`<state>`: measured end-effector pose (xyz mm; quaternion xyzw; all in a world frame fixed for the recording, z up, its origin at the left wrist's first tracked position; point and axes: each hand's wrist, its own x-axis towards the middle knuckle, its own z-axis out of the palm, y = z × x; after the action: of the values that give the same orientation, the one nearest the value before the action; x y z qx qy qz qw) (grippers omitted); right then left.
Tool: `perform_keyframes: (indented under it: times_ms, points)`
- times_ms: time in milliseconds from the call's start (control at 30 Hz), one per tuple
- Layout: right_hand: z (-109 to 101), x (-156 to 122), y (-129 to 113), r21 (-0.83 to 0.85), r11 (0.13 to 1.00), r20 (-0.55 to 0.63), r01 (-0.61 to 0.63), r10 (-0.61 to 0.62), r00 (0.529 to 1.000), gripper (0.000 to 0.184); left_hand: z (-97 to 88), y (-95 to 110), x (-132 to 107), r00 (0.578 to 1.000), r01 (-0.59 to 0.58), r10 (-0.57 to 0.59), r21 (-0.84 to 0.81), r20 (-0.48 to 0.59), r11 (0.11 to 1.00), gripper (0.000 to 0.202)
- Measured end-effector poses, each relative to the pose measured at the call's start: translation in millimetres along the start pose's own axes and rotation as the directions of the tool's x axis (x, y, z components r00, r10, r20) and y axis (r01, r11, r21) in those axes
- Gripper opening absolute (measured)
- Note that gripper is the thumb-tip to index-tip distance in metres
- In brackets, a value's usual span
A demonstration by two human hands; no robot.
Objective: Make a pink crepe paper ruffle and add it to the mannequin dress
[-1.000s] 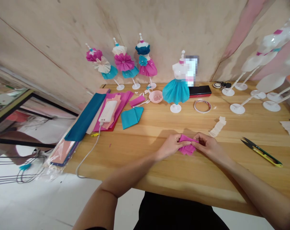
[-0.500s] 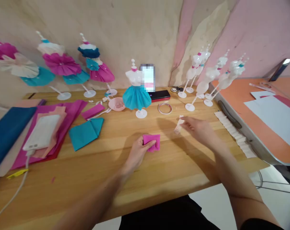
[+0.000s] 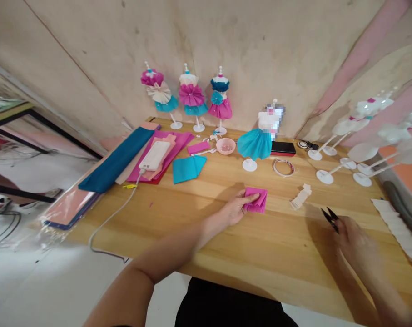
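Pinched between the thumb and fingers of my left hand (image 3: pixel 239 206) is a folded square of magenta crepe paper (image 3: pixel 256 202), just over the table. My right hand (image 3: pixel 357 240) is closed round a pair of black thread snips (image 3: pixel 330 217), blades apart and pointing left. Between the two hands a small cream paper strip (image 3: pixel 300 196) lies on the wood. Behind the magenta piece stands a miniature dress form in a turquoise skirt (image 3: pixel 255 144). Folded turquoise paper (image 3: pixel 188 169) rests to the left of my left hand.
Decorated dress forms (image 3: pixel 192 97) stand along the wall, and several bare white ones (image 3: pixel 360 150) at the right. A pink bowl (image 3: pixel 225 146), a ring of wire (image 3: pixel 283 168) and a corded white power bank (image 3: pixel 154 156) lie on the table (image 3: pixel 226 254). Paper sheets (image 3: pixel 117 159) pile up left.
The view has swung left. My right hand has left the cream strip, come nearer to me and now holds the snips. My left hand still grips the magenta paper.
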<state>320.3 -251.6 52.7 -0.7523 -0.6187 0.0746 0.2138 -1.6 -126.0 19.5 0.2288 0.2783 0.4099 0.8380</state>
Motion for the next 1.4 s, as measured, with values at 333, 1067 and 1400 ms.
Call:
perform_keyframes:
  times_ms: [333, 1067, 1400]
  points:
    - [37.0, 57.0, -135.0, 0.176, 0.951, 0.2, 0.252, -0.286, 0.937, 0.037, 5.1, 7.5, -3.5, 0.996, 0.055, -0.058, -0.038, -0.073, 0.998, 0.03]
    - [57.2, 44.9, -144.5, 0.803, 0.547, 0.305, -0.236, -0.037, 0.952, 0.027, 21.8, -4.5, -21.3, 0.993, -0.003, -0.042, 0.385, 0.107, 0.923, 0.053]
    - [68.0, 40.5, -143.3, 0.801, 0.539, 0.348, -0.261, -0.064, 0.935, 0.033, 12.3, -4.2, -16.7, 0.997, -0.054, 0.021, 0.508, 0.071, 0.86, 0.043]
